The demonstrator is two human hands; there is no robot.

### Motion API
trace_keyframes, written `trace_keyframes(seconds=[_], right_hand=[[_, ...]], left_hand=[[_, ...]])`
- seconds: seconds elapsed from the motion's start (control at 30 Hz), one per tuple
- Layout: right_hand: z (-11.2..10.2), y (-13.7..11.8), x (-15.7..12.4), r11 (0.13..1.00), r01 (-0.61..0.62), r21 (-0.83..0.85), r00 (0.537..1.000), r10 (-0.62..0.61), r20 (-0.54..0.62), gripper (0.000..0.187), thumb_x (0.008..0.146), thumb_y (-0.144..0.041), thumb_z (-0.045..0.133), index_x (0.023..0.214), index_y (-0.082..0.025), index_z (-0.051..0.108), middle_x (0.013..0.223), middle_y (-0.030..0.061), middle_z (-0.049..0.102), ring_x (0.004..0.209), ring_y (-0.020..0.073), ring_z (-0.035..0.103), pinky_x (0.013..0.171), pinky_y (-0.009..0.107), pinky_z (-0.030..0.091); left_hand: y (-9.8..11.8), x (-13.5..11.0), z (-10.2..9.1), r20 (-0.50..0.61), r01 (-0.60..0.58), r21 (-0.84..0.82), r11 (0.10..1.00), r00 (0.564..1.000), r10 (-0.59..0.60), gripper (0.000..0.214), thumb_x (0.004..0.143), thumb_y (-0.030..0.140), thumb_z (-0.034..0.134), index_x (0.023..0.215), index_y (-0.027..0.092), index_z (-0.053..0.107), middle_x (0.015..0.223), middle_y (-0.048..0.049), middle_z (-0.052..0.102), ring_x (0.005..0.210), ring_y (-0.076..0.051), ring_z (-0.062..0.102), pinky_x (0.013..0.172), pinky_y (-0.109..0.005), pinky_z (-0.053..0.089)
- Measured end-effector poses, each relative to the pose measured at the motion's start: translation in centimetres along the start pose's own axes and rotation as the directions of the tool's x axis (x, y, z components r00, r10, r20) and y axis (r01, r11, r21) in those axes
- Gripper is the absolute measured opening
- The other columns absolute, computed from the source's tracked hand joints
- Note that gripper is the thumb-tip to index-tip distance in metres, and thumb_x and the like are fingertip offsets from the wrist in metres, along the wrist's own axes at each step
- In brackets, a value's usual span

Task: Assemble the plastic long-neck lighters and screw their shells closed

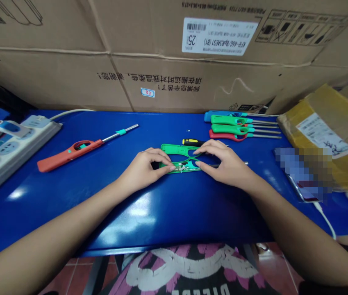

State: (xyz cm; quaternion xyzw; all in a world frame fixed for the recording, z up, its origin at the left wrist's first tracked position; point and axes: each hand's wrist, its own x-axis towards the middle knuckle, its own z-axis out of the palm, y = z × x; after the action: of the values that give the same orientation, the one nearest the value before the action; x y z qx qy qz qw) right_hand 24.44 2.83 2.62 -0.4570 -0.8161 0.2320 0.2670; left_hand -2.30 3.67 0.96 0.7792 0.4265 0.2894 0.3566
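Green casing halves (174, 149), two; screwdriver (191, 142), one

On table (174, 221): opened lighter (172, 149) between left hand (147, 166) and right hand (227, 160); screwdriver (189, 142) just behind it. Second lighter (58, 158) off left; power strip (26, 135) beyond, far left. Four lighters (224, 129) side by side behind right hand. Parcel (324, 131) right of them, phone (303, 174) before it. Cardboard box (161, 82) behind all.

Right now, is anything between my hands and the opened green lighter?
Nothing visible: your left hand and right hand are right at its near half and far half. The yellow-and-black handle lies just beyond the far half, on the side away from you, so not in between.
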Motion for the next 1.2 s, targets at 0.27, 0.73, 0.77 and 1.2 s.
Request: trace_keyframes(seconds=[0.27,0.73,0.77,1.2], right_hand=[[2.7,-0.4,0.4,0.998,0.023,-0.05,0.997,-0.026,-0.069,0.017,0.086,-0.034,0.074,0.097,-0.022,0.069,0.096,0.0049,0.07,0.095,0.023,0.064,0.087,0.039,0.046],[3.0,-0.9,0.2,0.993,0.09,-0.08,0.995,-0.092,-0.031,0.019,0.089,-0.028,0.069,0.107,-0.026,0.069,0.103,0.006,0.066,0.1,0.024,0.057,0.091,0.041,0.043],[2.9,-0.8,0.1,0.99,0.115,-0.083,0.993,-0.117,-0.019,0.018,0.089,-0.027,0.068,0.107,-0.026,0.069,0.104,0.0062,0.066,0.102,0.0241,0.057,0.092,0.042,0.043],[2.6,-0.4,0.1,0.985,0.167,-0.05,0.985,-0.164,0.054,0.007,0.092,-0.025,0.066,0.098,-0.025,0.069,0.103,0.0055,0.065,0.105,0.0229,0.058,0.097,0.041,0.041]], left_hand=[[-0.3,0.0,0.1,0.004,-0.013,-0.004,1.0,1.0,0.013,0.015,0.084,0.037,0.075,0.082,0.023,0.079,0.093,-0.0039,0.075,0.09,-0.02,0.068,0.092,-0.039,0.049],[-0.2,0.0,0.1,0.01,-0.043,0.014,0.999,0.999,0.043,0.013,0.085,0.035,0.075,0.082,0.023,0.079,0.092,-0.0028,0.075,0.088,-0.019,0.068,0.09,-0.037,0.049],[-0.2,0.0,0.1,0.009,-0.042,0.013,0.999,0.999,0.042,0.013,0.085,0.035,0.075,0.082,0.023,0.079,0.092,-0.0028,0.075,0.088,-0.019,0.068,0.091,-0.037,0.049],[-0.1,0.0,0.0,0.024,-0.027,0.013,1.0,0.999,0.027,0.015,0.085,0.037,0.074,0.082,0.023,0.079,0.093,-0.0031,0.075,0.089,-0.02,0.068,0.091,-0.037,0.049]])
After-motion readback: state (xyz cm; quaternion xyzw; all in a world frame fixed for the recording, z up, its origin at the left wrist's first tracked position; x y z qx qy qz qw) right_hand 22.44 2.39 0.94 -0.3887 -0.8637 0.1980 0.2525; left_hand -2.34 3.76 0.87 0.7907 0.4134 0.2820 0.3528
